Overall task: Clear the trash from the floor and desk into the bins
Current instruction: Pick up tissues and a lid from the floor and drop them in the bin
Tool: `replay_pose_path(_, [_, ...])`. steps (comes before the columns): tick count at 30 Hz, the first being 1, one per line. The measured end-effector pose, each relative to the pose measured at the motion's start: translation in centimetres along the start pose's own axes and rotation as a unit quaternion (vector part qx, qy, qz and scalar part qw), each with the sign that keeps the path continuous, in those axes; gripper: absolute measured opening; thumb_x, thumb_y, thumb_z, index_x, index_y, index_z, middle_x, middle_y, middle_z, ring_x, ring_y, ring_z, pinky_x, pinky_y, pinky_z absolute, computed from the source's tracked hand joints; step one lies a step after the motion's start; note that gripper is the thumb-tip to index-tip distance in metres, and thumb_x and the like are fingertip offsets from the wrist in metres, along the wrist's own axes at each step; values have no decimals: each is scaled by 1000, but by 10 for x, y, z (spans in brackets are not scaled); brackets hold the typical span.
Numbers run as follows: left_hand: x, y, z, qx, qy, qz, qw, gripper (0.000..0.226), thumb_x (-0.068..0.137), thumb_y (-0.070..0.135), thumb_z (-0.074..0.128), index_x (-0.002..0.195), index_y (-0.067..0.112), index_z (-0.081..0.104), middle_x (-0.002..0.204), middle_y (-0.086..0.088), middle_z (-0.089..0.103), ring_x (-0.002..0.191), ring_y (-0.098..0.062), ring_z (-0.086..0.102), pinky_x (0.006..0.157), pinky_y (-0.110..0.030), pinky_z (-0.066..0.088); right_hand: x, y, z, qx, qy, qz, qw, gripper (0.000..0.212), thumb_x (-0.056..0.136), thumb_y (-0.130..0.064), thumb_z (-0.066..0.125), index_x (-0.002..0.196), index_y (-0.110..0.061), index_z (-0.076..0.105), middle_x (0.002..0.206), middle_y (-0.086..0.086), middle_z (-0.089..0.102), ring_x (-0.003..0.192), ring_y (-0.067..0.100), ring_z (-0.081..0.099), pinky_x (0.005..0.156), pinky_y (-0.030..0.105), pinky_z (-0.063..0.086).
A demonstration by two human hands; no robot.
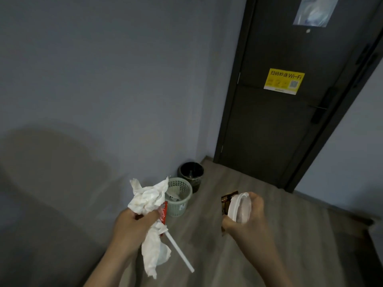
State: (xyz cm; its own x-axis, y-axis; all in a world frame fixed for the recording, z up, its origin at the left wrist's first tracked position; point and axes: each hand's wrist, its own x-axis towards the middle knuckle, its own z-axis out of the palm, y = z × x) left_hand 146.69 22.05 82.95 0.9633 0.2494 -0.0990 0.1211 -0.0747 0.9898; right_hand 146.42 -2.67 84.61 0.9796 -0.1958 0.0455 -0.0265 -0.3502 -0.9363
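Far left: grey wall (103,69) w/ a soft shadow low down. The left hand (132,224) is held out over the wood-look floor (228,255). Its fingers are curled tight round a bunch of trash:
- a crumpled white tissue (148,198), sticking up above the fist & hanging below it
- a red wrapper (163,214), pressed against the tissue
- a white straw (180,252), angling down-right out of the grip

Just beyond that hand, in the corner by the wall, stands a pale green mesh bin (180,206) w/ light scraps inside. Right behind it is a black bin (196,184); can't tell if the two touch, and its contents are too dark to read. Both bins are upright on the floor, and none of the held trash is in either yet.

The right hand (250,218) is approx level w/ the left. Thumb & fingers wrap round a clear round plastic lid (240,208), tilted on edge, plus a dark brown packet (227,200) held behind it. Print on the pkt is unreadable.

Further right: a dark door (269,131) w/ a yellow Wi-Fi sticker (284,81) at mid-height & a pale sheet (315,11) near the top.
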Motion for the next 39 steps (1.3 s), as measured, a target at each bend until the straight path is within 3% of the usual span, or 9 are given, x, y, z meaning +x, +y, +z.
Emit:
replay_pose_path(3, [68, 4, 3, 7, 12, -11, 1000, 31, 61, 26, 67, 88, 39, 72, 81, 1, 75, 75, -21, 70, 71, -41, 56, 57, -6, 21, -9, -8, 12, 1000, 59, 68, -17, 76, 102, -46, 38, 93, -7, 59, 75, 3, 64, 47, 11, 46])
replay_pose_path(8, [169, -1, 24, 52, 2, -54, 997, 16, 79, 26, 76, 84, 12, 72, 81, -9, 74, 83, -31, 70, 79, -45, 57, 136, -5, 43, -20, -2, 40, 999, 60, 70, -20, 77, 108, -38, 34, 81, -10, 60, 71, -13, 60, 45, 5, 41])
replay_pose_path(10, [200, -1, 36, 66, -5, -53, 996, 6, 79, 21, 75, 82, 18, 72, 77, -3, 74, 79, -25, 71, 74, -38, 56, 167, 0, 49, -27, -7, 53, 998, 59, 69, -19, 78, 108, -36, 36, 81, -8, 61, 71, -7, 61, 46, 6, 43])
replay_pose_path(15, [282, -1, 69, 98, -4, -47, 994, 19, 70, 30, 76, 87, 32, 69, 74, 3, 75, 74, -14, 71, 67, -28, 53, 263, 23, 65, -16, -40, 67, 997, 67, 66, -18, 77, 119, -30, 38, 93, 0, 63, 80, 16, 66, 68, 39, 59])
replay_pose_path(20, [364, -9, 107, 119, 40, -59, 990, 11, 79, 23, 74, 77, 30, 66, 59, 16, 68, 58, 3, 64, 49, -13, 42, 371, 45, 80, 19, -78, 84, 993, 68, 68, -22, 79, 115, -39, 33, 97, -12, 52, 71, 7, 62, 43, 9, 44])
replay_pose_path(23, [401, -8, 125, 135, 54, -87, 986, 10, 79, 23, 74, 78, 29, 66, 61, 17, 69, 57, 4, 65, 46, -9, 41, 430, 57, 87, 13, -114, 93, 989, 66, 68, -17, 78, 114, -38, 35, 101, -11, 51, 73, -1, 62, 43, 9, 44])
replay_pose_path(27, [445, -24, 139, 149, 78, -116, 979, 8, 79, 24, 75, 81, 27, 68, 72, 7, 72, 69, -7, 67, 58, -23, 48, 492, 79, 101, -10, -161, 103, 982, 67, 65, -15, 77, 119, -30, 39, 106, -6, 50, 83, 8, 58, 47, 14, 47])
replay_pose_path(32, [504, -52, 151, 151, 111, -159, 969, 16, 77, 26, 78, 89, 24, 67, 78, 7, 70, 68, -7, 62, 54, -21, 43, 546, 101, 134, -15, -197, 138, 971, 54, 68, 2, 74, 99, -28, 42, 94, -2, 55, 67, -9, 61, 41, 11, 44])
replay_pose_path(39, [612, -109, 153, 160, 58, -210, 963, 16, 75, 25, 80, 74, 31, 65, 73, 11, 68, 69, -8, 63, 62, -25, 49, 609, 127, 201, -16, -206, 218, 954, 54, 72, 6, 71, 113, -14, 40, 86, 2, 57, 54, -3, 62, 39, 12, 42])
